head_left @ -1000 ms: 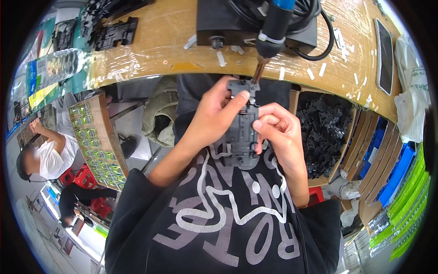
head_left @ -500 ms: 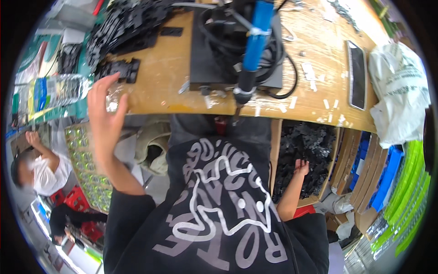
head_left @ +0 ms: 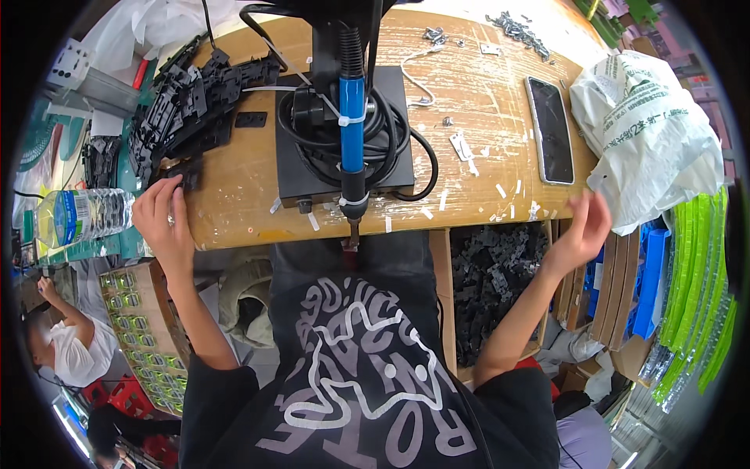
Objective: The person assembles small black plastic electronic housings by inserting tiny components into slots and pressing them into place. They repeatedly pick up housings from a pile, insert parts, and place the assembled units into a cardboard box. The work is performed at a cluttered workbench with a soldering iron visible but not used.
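My left hand [head_left: 162, 219] is at the left of the wooden bench, its fingers bent and the tips closed on the near edge of a black plastic part [head_left: 186, 172]. Just beyond lies a heap of similar black plastic parts [head_left: 191, 105]. My right hand [head_left: 580, 234] is raised at the bench's front right edge, beside a white plastic bag [head_left: 652, 133]. Its fingers are curled together; anything inside them is hidden. Between my hands, a blue electric screwdriver [head_left: 353, 125] hangs upright, tip down, at the bench's front edge.
A black control box [head_left: 289, 168] with coiled cable stands behind the screwdriver. A phone [head_left: 551, 129] lies right, a water bottle [head_left: 86, 217] left. Below the bench's right edge sits a box of black parts [head_left: 492, 273]. White scraps [head_left: 461, 146] dot the wooden bench [head_left: 242, 191].
My right hand has risen out of the box of black parts to the bench's front edge. My left hand has closed its fingers at the black part. The view has shifted.
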Demonstrator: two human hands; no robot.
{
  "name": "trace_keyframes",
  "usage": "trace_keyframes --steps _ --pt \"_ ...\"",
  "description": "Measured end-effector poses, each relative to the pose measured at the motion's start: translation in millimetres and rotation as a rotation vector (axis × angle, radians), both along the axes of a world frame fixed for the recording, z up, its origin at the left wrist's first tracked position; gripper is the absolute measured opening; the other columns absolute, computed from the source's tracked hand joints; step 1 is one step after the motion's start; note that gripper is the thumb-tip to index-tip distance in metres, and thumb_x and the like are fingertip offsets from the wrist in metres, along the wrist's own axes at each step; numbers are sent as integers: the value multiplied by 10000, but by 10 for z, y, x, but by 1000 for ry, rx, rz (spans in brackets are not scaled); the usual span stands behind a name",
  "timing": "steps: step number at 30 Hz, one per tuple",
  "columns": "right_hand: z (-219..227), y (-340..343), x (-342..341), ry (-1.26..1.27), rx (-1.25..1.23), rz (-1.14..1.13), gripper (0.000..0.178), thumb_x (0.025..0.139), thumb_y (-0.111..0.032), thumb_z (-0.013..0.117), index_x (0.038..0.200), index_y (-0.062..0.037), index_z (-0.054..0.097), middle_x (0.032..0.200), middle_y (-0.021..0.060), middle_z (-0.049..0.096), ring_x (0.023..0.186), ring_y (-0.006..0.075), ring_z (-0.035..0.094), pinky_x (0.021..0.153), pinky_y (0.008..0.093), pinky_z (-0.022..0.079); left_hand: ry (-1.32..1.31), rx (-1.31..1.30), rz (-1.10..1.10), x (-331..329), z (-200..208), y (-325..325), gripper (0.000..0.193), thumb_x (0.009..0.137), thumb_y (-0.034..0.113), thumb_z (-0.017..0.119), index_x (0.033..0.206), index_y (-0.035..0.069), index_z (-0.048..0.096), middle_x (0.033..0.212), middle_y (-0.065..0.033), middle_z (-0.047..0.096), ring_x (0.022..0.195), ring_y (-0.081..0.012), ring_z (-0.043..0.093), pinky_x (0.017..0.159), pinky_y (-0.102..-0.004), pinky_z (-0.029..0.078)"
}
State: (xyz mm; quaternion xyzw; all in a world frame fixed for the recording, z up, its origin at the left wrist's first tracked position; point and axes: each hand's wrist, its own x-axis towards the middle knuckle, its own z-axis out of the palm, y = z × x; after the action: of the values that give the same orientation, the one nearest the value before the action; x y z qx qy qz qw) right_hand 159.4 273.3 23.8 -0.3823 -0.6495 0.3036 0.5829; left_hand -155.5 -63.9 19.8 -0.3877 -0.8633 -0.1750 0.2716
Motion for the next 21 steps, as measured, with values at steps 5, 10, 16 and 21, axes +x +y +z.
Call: trace_keyframes --steps 5,10,16,21 --pt "138 1041 -796 -249 10 402 203 771 -87 562 938 25 543 814 87 586 725 146 571 646 241 456 -80 334 -52 9 -24 -72 178 866 105 386 966 5 494 986 -103 537 941 -217 471 857 -329 323" --pt "-43 2028 -1422 -743 65 149 289 695 -247 630 815 15 605 742 177 608 715 247 599 662 311 455 -193 778 -90 42 -13 48 209 899 135 311 955 -17 442 969 -128 534 912 -200 494 854 -319 355" --pt "-221 2370 -1735 -1009 141 -7 247 661 -241 647 762 -17 624 578 68 587 479 126 541 511 254 446 -128 939 154 131 126 -106 242 905 182 303 901 -20 436 830 -126 541 733 -185 535 702 -286 436" --pt "-244 2507 -1698 -907 -5 125 165 635 -159 638 695 -7 619 643 171 596 624 258 596 609 329 464 -473 1110 135 332 156 -266 313 911 267 283 900 -3 441 705 -100 528 565 -141 497 510 -228 409"
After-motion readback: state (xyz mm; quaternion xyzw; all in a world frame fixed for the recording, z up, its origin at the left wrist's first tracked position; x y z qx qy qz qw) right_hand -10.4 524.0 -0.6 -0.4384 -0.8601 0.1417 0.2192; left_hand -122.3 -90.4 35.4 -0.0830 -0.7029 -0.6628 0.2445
